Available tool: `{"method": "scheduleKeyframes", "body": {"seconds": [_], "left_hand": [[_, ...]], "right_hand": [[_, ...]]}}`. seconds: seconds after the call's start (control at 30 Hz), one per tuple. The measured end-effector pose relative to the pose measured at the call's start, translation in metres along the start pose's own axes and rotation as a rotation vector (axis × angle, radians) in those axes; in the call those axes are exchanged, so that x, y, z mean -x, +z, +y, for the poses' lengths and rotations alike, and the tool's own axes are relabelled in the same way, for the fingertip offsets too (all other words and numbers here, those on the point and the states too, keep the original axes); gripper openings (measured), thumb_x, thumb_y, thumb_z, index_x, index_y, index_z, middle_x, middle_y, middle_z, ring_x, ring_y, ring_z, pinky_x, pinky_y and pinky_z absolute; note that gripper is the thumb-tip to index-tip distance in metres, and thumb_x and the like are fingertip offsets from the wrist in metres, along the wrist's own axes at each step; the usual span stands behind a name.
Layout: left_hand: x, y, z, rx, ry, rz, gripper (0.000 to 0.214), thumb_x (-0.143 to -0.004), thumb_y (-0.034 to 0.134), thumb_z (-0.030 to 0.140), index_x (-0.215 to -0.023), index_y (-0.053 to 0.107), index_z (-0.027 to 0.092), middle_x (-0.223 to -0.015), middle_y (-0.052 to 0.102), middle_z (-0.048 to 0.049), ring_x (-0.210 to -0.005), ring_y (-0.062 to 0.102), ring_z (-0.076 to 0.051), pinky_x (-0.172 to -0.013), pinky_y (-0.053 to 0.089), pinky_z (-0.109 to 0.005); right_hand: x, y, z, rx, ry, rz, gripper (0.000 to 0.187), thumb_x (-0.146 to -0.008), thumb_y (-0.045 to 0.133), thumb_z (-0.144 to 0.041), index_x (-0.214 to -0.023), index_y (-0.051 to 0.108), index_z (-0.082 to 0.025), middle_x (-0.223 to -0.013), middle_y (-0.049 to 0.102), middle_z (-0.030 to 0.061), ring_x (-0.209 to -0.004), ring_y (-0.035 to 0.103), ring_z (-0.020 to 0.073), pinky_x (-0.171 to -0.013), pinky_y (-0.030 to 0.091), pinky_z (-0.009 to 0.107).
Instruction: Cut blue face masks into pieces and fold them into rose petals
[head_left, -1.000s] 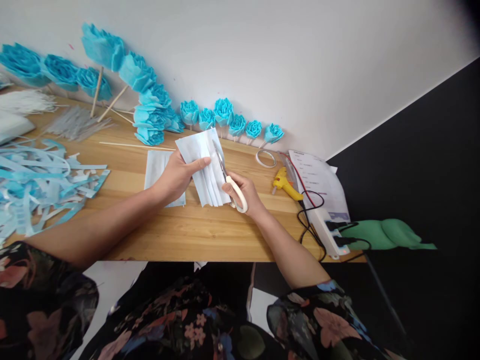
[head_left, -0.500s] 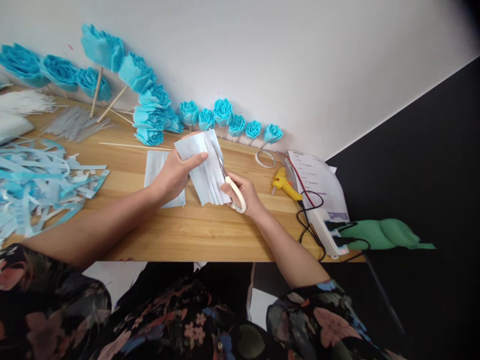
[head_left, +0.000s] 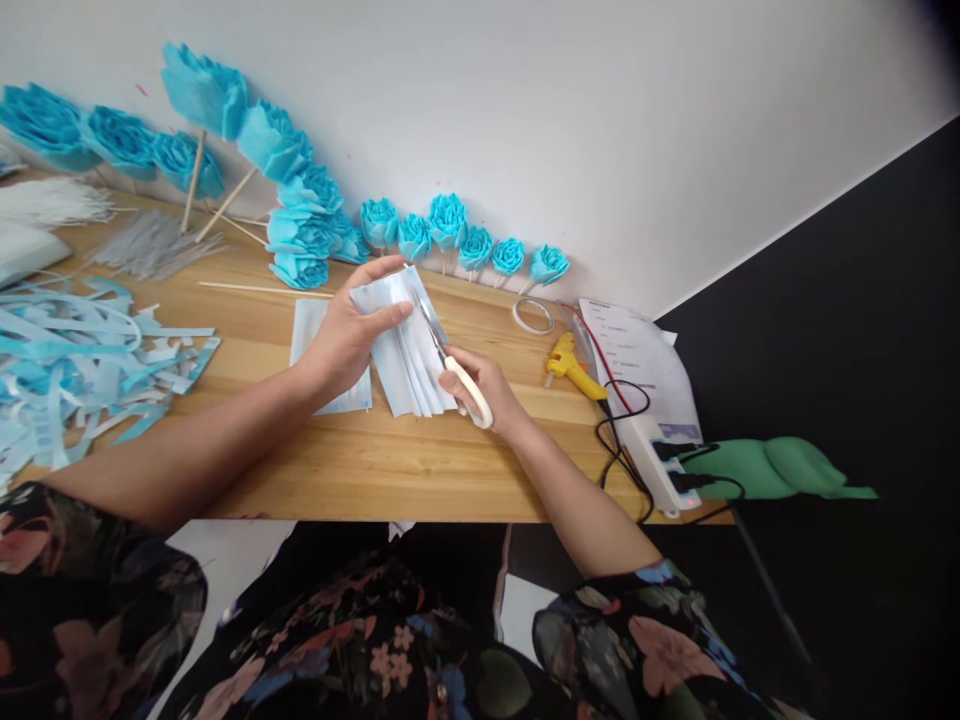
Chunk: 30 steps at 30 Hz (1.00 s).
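Observation:
My left hand (head_left: 341, 340) pinches a pale blue pleated face mask (head_left: 401, 355) near its upper left, thumb across the front and fingers behind. White-handled scissors (head_left: 471, 395) are in my right hand (head_left: 491, 385), with fingers through the loops. Their metal blades lie along the mask's right side and point up and left toward its top edge. The mask is held above the table, its pleats fanned out at the bottom. A second pale blue mask (head_left: 307, 325) lies flat under my left hand, partly hidden by it.
Cut blue and white strips (head_left: 97, 360) are heaped at the left. Blue crepe flowers (head_left: 296, 230) on sticks line the wall. At the right are a tape roll (head_left: 533, 317), a yellow glue gun (head_left: 574, 370), a power strip (head_left: 656, 470) with cables, and printed paper (head_left: 637, 350).
The scissor blades have shifted up and left along the mask, closer to its top edge. The mask has tilted slightly in my left hand, and its lower pleats have moved a little left.

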<state>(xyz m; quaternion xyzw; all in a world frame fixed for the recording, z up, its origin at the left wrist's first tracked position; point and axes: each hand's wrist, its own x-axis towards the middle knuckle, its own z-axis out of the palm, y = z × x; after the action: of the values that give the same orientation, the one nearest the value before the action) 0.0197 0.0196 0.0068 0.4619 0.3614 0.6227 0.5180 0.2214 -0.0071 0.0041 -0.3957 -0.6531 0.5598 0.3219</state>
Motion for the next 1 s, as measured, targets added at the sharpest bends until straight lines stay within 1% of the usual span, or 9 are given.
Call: {"method": "scheduleKeyframes", "body": {"seconds": [0.1,0.33,0.4,0.53,0.57,0.7,0.77,0.87,1.0], "left_hand": [[0.0019,0.0016,0.0014,0.018,-0.028,-0.01,0.063,-0.068,0.087,0.037,-0.124,0.061,0.027,-0.104,0.069,-0.005,-0.102,0.067,-0.028,-0.084,0.056,-0.038],[0.0061,0.0048,0.0011,0.009,-0.075,-0.031,0.063,-0.069,0.086,0.031,-0.126,0.061,0.026,-0.097,0.068,-0.0037,-0.093,0.067,-0.025,-0.083,0.057,-0.039],[0.0067,0.0056,-0.0004,0.008,-0.075,-0.032,0.062,-0.069,0.086,0.03,-0.126,0.061,0.025,-0.099,0.067,-0.004,-0.092,0.066,-0.024,-0.083,0.056,-0.039],[0.007,0.0063,-0.002,0.007,-0.069,-0.043,0.062,-0.069,0.085,0.029,-0.126,0.061,0.024,-0.103,0.067,-0.0053,-0.094,0.065,-0.024,-0.083,0.055,-0.038],[0.0069,0.0063,-0.0021,0.008,-0.07,-0.044,0.062,-0.069,0.085,0.03,-0.126,0.061,0.024,-0.103,0.067,-0.0052,-0.094,0.065,-0.024,-0.083,0.055,-0.038],[0.0068,0.0061,-0.0018,0.02,-0.081,-0.038,0.062,-0.068,0.086,0.031,-0.124,0.061,0.025,-0.102,0.067,-0.0043,-0.093,0.065,-0.024,-0.083,0.055,-0.037],[0.0069,0.0061,-0.0018,0.014,-0.075,-0.039,0.062,-0.068,0.086,0.031,-0.124,0.061,0.026,-0.104,0.067,-0.0046,-0.095,0.065,-0.024,-0.083,0.055,-0.038],[0.0072,0.0063,-0.0023,0.006,-0.063,-0.047,0.061,-0.069,0.085,0.031,-0.125,0.061,0.026,-0.109,0.067,-0.0054,-0.098,0.065,-0.024,-0.084,0.056,-0.038],[0.0077,0.0073,-0.003,0.01,-0.075,-0.045,0.063,-0.069,0.084,0.031,-0.127,0.06,0.025,-0.111,0.068,-0.0063,-0.098,0.066,-0.024,-0.084,0.057,-0.038]], "right_hand": [[-0.0012,-0.0004,0.0002,0.007,0.02,0.003,0.076,-0.071,0.071,-0.075,-0.119,0.066,-0.016,-0.063,0.052,-0.0051,-0.052,0.046,0.0082,-0.046,0.039,0.022],[-0.0016,-0.0006,0.0004,-0.008,0.002,0.005,0.073,-0.074,0.072,-0.072,-0.122,0.066,-0.017,-0.066,0.054,-0.0042,-0.053,0.046,0.0088,-0.048,0.043,0.023],[-0.0022,-0.0003,0.0003,-0.006,-0.007,0.015,0.074,-0.073,0.072,-0.073,-0.121,0.067,-0.017,-0.072,0.059,-0.0019,-0.058,0.05,0.01,-0.052,0.046,0.024],[-0.0037,-0.0002,0.001,0.024,-0.045,0.068,0.074,-0.069,0.073,-0.076,-0.114,0.071,-0.017,-0.091,0.067,0.0036,-0.076,0.058,0.0162,-0.064,0.051,0.028],[-0.0038,-0.0002,0.0014,0.026,-0.046,0.073,0.074,-0.068,0.073,-0.076,-0.114,0.072,-0.017,-0.091,0.067,0.004,-0.077,0.058,0.0166,-0.064,0.05,0.028],[-0.0028,-0.0002,0.0027,0.018,-0.011,0.059,0.078,-0.071,0.072,-0.075,-0.123,0.069,-0.018,-0.081,0.065,0.0019,-0.066,0.052,0.0145,-0.056,0.046,0.027],[-0.0027,0.0001,0.0028,0.023,-0.022,0.065,0.078,-0.071,0.071,-0.075,-0.124,0.069,-0.018,-0.085,0.066,0.0028,-0.072,0.056,0.0165,-0.06,0.049,0.029],[-0.0036,0.0007,0.0026,0.04,-0.05,0.075,0.076,-0.07,0.072,-0.076,-0.119,0.071,-0.018,-0.098,0.07,0.0054,-0.089,0.062,0.0212,-0.073,0.053,0.033],[-0.004,0.0012,0.0018,0.023,-0.04,0.062,0.077,-0.07,0.072,-0.075,-0.121,0.07,-0.018,-0.106,0.071,0.0066,-0.095,0.063,0.0229,-0.079,0.053,0.034]]}}
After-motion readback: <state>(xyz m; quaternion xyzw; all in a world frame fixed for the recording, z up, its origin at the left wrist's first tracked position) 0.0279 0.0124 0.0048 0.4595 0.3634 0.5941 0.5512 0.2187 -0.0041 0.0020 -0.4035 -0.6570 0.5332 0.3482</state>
